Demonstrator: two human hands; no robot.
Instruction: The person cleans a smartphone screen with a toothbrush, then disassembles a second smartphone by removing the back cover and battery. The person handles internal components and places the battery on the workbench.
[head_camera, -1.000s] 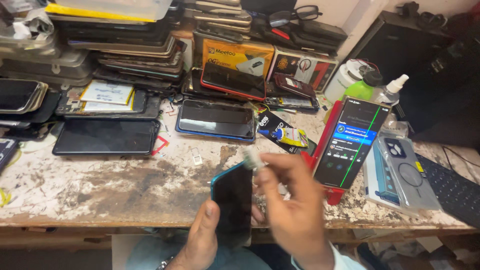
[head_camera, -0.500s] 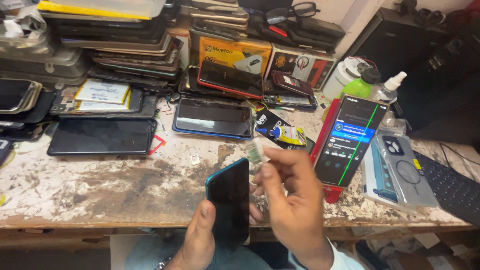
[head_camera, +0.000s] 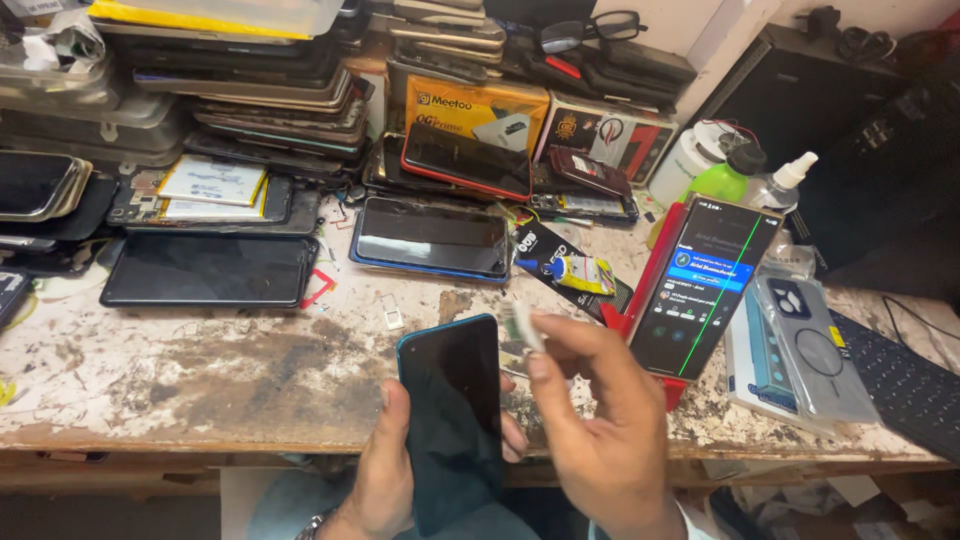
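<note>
Phone, one, dark-screened with teal edge, sits upright in the left hand, grip closed around its lower half. Right hand pinches one small pale strip just beside the phone's top corner. One lit phone leans on the worn, stained desk; stacked phones line the back.

Looks like a phone repair workshop: scarred workbench, stacked phones and screens, loose phone with back off, glue tube, probably solvent spray bottle.

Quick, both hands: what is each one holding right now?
Left hand: closed around a dark phone.
Right hand: fingers pinching a small pale piece beside it.
</note>
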